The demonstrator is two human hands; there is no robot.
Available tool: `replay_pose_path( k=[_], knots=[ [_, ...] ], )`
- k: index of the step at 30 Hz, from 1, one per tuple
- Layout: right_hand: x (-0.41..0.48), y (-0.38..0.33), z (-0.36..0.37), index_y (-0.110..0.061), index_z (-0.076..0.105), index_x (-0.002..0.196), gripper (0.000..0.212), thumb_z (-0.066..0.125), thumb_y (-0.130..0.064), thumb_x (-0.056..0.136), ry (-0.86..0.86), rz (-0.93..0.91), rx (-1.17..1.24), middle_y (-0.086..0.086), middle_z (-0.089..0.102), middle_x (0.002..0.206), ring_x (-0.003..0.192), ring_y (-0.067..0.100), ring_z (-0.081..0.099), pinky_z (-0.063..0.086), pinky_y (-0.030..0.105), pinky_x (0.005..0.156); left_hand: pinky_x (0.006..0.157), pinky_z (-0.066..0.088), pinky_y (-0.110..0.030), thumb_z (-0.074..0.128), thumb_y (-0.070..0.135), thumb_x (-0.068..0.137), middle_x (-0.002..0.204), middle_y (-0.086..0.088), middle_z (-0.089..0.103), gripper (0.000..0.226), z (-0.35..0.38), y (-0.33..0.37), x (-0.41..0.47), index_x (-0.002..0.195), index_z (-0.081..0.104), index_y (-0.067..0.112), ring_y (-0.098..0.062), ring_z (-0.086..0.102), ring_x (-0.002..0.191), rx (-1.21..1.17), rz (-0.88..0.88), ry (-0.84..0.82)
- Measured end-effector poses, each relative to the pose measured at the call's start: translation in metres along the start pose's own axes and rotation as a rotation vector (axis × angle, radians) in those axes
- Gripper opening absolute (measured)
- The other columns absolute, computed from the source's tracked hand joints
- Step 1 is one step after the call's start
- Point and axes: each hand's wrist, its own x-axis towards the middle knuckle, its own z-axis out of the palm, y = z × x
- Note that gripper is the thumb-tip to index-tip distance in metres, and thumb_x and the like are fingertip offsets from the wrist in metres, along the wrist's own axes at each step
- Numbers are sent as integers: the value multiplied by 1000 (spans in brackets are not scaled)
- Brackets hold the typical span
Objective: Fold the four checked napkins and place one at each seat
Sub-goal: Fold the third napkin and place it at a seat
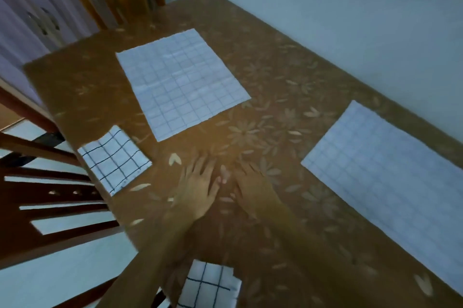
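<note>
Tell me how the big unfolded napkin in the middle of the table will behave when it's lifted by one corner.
The unfolded napkin lies flat with faint creases, so it is probably thin cloth that will droop and fold on itself. It looks light. On the smooth-looking table it may slide rather than stay put when pushed.

Folded napkin point(114, 159) left (table point(275, 62) edge)

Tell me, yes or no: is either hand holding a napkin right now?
No. The left hand and right hand lie flat on the bare table, touching no napkin.
</note>
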Motion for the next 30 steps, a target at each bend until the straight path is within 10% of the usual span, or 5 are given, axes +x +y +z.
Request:
replay_pose_path(
  k=[16, 22, 30],
  knots=[
    [-226, 256, -84, -19, 52, 140, 39, 47, -25, 101, 43, 564, 63, 3, 41, 154, 142, 21, 33, 25, 32, 116, 84, 47, -27, 51, 28, 100, 124, -2, 64, 31, 58, 295, 28, 130, 60, 22, -22, 64, 111, -4, 185, -116],
    [-298, 308, -86, -14, 34, 150, 55, 49, -34, 101, 78, 895, 86, 18, 20, 160, 149, 32, 19, 19, 42, 121, 105, 46, -43, 49, 43, 101, 153, -11, 40, 55, 99, 368, 40, 149, 42, 18, -30, 43, 136, 72, 118, -161],
    [-338, 330, -77, -5, 17, 155, 72, 49, -36, 98, 122, 1038, 279, 13, 16, 163, 152, 28, 7, -2, 36, 122, 125, 10, -45, 63, 41, 93, 169, -9, 8, 73, 172, 442, 2, 155, 28, 29, -28, 8, 155, 246, 593, -410]
  ],
)
